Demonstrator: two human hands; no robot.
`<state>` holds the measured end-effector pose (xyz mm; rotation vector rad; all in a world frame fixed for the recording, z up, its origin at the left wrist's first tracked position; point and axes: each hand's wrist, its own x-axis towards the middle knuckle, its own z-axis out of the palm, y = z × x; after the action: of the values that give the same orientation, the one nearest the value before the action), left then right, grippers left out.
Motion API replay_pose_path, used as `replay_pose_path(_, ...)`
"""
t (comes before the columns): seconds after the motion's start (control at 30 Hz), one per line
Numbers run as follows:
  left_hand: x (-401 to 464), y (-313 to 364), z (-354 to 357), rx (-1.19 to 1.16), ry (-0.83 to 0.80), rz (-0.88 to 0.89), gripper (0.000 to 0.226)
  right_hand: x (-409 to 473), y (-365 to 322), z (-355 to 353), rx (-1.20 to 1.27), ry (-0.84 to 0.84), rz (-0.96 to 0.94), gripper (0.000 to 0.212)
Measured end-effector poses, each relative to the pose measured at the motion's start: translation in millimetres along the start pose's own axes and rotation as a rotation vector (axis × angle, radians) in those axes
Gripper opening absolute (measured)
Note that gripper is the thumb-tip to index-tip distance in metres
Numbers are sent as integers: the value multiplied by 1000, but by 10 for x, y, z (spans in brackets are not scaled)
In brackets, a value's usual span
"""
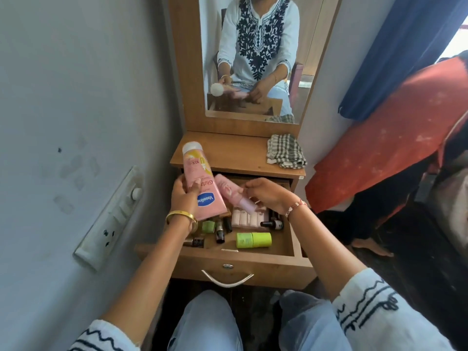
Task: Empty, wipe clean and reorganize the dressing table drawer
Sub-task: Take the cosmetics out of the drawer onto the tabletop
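While the drawer [268,262] of the wooden dressing table [228,148] stands pulled out above the person's knees, both hands work over it. The left hand [183,196] grips a large pink Vaseline tube [200,181], fingers and thumb curled round its lower half, white cap pointing up and away toward the tabletop. The right hand [266,193] reaches in from the right, its fingertips pinching a smaller pink tube [231,192] that lies slanted just beside the big one; how the hidden fingers lie underneath I cannot tell. A gold bangle [181,216] sits on the left wrist, a thin bracelet [296,206] on the right.

Inside the drawer lie a lime-green bottle [253,240] on its side near the front, a pale palette [248,219] behind it, a small dark bottle [272,223] beside that, and several little dark vials [219,230] toward the left. A checked cloth [285,150] rests crumpled on the tabletop at the right, beneath the mirror [253,59], which reflects the seated person and both tubes
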<state>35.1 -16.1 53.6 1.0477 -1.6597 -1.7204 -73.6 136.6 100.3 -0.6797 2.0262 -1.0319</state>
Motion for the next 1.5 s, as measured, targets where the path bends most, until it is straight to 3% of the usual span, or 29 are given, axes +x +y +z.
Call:
replay_pose_path(0.13, 315, 314, 70, -7, 4, -1, 42, 281, -244, -78, 354, 188, 27, 29)
replay_pose_path(0.33, 693, 411, 183, 192, -25, -50, 33, 751, -379, -60, 473, 349, 136, 30)
replay_pose_path(0.47, 911, 440, 219, 377, -9, -26, 28, 1036, -400, -39, 381, 456, 146, 29)
replay_pose_path(0.6, 1103, 488, 260, 603, -49, 30, 32, 1277, -455, -24, 307, 504, 121, 12)
replay_pose_path(0.67, 1169, 503, 280, 697, -42, 77, 34, 1361, -463, -18, 248, 528, 102, 17)
replay_pose_path(0.73, 1222, 496, 293, 798, -9, 163, 40, 1419, -468, -10, 237, 560, 71, 9)
replay_pose_path(0.87, 1260, 472, 303, 984, 121, 374, 45, 1519, -457, 72, 189, 651, -29, 24)
replay_pose_path(1.03, 1109, 326, 324, 1027, 142, 574, 42, 1531, -481, 243, 53, 585, -151, 30)
replay_pose_path(1.5, 1421, 318, 324, 1014, 16, 467, 45, 1887, -594, 68, 5, 580, -180, 22)
